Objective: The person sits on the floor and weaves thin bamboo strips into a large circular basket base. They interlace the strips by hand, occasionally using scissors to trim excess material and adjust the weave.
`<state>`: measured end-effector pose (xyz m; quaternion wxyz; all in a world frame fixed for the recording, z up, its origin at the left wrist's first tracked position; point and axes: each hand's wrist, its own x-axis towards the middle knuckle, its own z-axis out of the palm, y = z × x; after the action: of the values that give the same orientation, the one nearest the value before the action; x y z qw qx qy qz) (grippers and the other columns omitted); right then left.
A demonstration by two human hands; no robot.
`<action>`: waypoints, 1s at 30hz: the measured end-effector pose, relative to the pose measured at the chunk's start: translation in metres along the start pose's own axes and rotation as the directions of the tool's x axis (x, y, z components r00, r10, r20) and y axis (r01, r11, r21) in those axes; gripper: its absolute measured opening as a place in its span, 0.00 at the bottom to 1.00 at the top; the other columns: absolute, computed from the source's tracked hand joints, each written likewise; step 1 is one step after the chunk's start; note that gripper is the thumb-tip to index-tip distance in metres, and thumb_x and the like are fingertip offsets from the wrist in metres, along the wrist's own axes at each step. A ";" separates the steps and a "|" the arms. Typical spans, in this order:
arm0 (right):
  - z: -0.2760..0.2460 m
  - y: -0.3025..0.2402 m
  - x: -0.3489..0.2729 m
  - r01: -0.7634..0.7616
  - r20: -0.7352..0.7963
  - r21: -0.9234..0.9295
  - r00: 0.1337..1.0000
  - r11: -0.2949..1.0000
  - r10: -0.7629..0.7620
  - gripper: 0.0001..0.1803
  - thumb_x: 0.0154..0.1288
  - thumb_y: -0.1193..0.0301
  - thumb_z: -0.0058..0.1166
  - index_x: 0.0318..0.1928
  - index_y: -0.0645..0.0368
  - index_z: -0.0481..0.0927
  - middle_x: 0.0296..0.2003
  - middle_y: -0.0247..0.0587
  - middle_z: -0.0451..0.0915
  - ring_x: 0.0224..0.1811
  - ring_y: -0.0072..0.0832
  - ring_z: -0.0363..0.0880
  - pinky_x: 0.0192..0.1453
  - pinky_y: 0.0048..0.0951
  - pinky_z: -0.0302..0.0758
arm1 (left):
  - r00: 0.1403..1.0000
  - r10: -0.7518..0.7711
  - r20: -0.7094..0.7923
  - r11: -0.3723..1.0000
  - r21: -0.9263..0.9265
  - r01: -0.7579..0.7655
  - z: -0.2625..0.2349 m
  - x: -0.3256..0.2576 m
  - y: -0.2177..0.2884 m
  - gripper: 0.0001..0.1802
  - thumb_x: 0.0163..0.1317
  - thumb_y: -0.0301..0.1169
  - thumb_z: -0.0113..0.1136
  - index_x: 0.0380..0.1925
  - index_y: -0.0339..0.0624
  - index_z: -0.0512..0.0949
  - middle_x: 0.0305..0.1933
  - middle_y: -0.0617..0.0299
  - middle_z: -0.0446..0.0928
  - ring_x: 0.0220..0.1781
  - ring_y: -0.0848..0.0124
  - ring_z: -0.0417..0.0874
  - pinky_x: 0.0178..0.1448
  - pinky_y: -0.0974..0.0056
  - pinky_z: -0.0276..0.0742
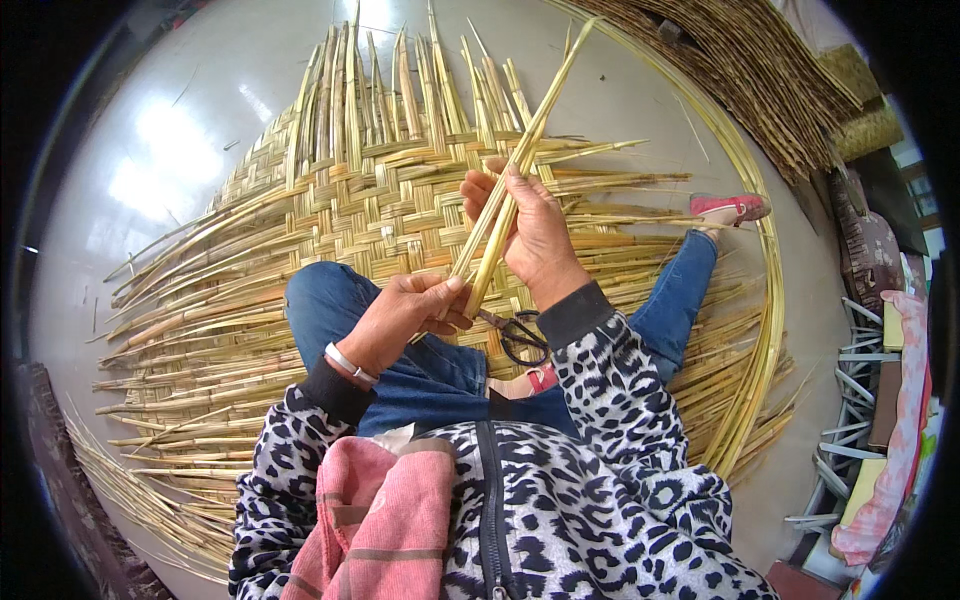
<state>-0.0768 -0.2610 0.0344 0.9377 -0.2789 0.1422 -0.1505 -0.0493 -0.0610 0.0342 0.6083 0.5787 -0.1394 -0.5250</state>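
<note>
I sit on a large woven reed mat spread on the floor. My left hand pinches the lower end of a long split reed strip just above my knee. My right hand grips the same strip higher up. The strip splits into two halves that rise toward the upper right. A pair of scissors lies on the mat by my lap, just under my right wrist.
Loose reed ends stick out all round the mat. A long bundle of reeds curves along the right side, with a darker heap at the top right. My foot wears a pink shoe. Metal racks stand at the right.
</note>
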 end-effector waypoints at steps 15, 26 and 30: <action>-0.035 -0.011 -0.040 0.056 -0.097 -0.124 0.993 0.991 -0.068 0.11 0.75 0.68 0.48 0.50 0.61 0.73 0.34 0.45 0.82 0.32 0.31 0.84 0.34 0.31 0.84 | 0.983 0.169 0.069 0.928 0.325 -0.182 0.028 0.010 -0.056 0.19 0.70 0.41 0.58 0.49 0.36 0.78 0.37 0.57 0.84 0.38 0.69 0.85 0.41 0.66 0.81; -0.132 -0.206 -0.217 0.502 -0.264 -0.637 0.571 0.586 -0.777 0.17 0.75 0.62 0.49 0.54 0.62 0.72 0.30 0.38 0.78 0.28 0.22 0.75 0.31 0.23 0.75 | 0.979 0.095 -0.183 -0.037 0.982 0.187 0.024 0.073 -0.090 0.13 0.61 0.32 0.55 0.45 0.42 0.75 0.37 0.48 0.82 0.42 0.49 0.84 0.42 0.47 0.79; -0.175 -0.225 -0.277 0.538 -0.349 -0.677 0.365 0.502 -0.863 0.18 0.75 0.62 0.49 0.56 0.62 0.71 0.34 0.42 0.78 0.31 0.23 0.75 0.34 0.25 0.73 | 0.917 0.375 0.132 -0.217 0.975 -0.051 0.024 0.080 -0.048 0.09 0.64 0.26 0.49 0.43 0.46 0.74 0.26 0.54 0.80 0.29 0.53 0.85 0.27 0.53 0.79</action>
<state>-0.4371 -0.4241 0.0716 0.5623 -0.4491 0.3525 -0.5982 -0.0580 -0.1275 -0.0349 0.0405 0.8512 -0.5208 -0.0507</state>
